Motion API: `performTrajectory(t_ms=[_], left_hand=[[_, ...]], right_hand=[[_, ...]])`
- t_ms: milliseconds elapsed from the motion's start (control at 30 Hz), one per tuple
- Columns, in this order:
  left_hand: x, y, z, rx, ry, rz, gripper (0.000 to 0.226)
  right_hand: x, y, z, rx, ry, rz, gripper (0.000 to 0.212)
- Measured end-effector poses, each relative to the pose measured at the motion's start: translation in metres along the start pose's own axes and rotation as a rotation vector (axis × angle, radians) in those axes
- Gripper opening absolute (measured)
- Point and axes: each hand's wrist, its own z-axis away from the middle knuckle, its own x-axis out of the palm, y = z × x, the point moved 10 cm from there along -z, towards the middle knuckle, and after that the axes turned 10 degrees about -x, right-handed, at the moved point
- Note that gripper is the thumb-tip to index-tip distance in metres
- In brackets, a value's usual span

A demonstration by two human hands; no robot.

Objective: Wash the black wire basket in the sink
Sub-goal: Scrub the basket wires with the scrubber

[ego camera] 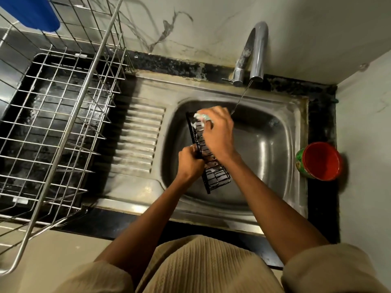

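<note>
A long, narrow black wire basket (215, 178) is held over the steel sink basin (273, 149), streaked with white foam. My left hand (190, 161) grips its left rim near the middle. My right hand (219, 132) holds a soapy pale scrubber (202, 117) against the basket's far end. My right wrist hides part of the basket. A thin stream of water (241, 98) runs from the tap (254, 53) into the basin just right of my right hand.
A large steel wire dish rack (63, 115) stands on the black counter at the left, beside the ribbed drainboard (139, 134). A red-mouthed green cup (321, 161) sits on the counter right of the sink. A blue object (31, 11) shows at top left.
</note>
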Motion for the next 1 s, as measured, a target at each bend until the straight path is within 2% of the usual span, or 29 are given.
performTrajectory(t_ms=[67, 133, 200, 333, 467, 567, 667, 733, 767, 833, 900, 1000], left_hand=[[0.001, -0.003, 0.005, -0.062, -0.013, 0.081, 0.03], [0.004, -0.004, 0.01, -0.055, -0.021, 0.088, 0.036], [0.007, -0.006, 0.011, -0.022, -0.016, 0.053, 0.036], [0.014, 0.001, 0.01, 0.154, -0.032, -0.185, 0.019], [0.022, 0.006, 0.015, 0.104, -0.137, -0.216, 0.03], [0.029, 0.013, 0.018, -0.024, -0.301, 0.064, 0.016], [0.035, 0.035, 0.026, -0.156, -0.605, 0.561, 0.045], [0.034, 0.044, 0.029, -0.276, -0.724, 0.841, 0.042], [0.035, 0.043, 0.028, -0.336, -0.732, 0.926, 0.038], [0.039, 0.039, 0.031, -0.394, -0.724, 0.996, 0.038], [0.047, 0.037, 0.033, -0.41, -0.713, 1.016, 0.051], [0.055, 0.033, 0.039, -0.448, -0.722, 1.003, 0.068]], right_hand=[[-0.021, 0.029, 0.003, 0.189, 0.111, 0.017, 0.03], [-0.029, 0.037, 0.009, 0.258, 0.143, 0.007, 0.028], [-0.023, 0.032, 0.013, 0.263, 0.093, -0.002, 0.025], [-0.005, 0.015, 0.026, 0.174, -0.053, -0.056, 0.019], [-0.012, 0.01, 0.041, 0.121, -0.079, -0.106, 0.019], [-0.021, 0.008, 0.047, 0.119, -0.045, -0.152, 0.021], [-0.032, 0.002, 0.056, 0.089, 0.008, -0.153, 0.021], [-0.04, 0.001, 0.062, 0.057, 0.05, -0.078, 0.023], [-0.043, 0.001, 0.064, 0.05, 0.061, -0.038, 0.024], [-0.044, 0.002, 0.063, 0.049, 0.051, -0.029, 0.025], [-0.039, -0.006, 0.06, 0.007, 0.003, -0.086, 0.022], [-0.023, -0.025, 0.059, -0.116, -0.16, -0.089, 0.019]])
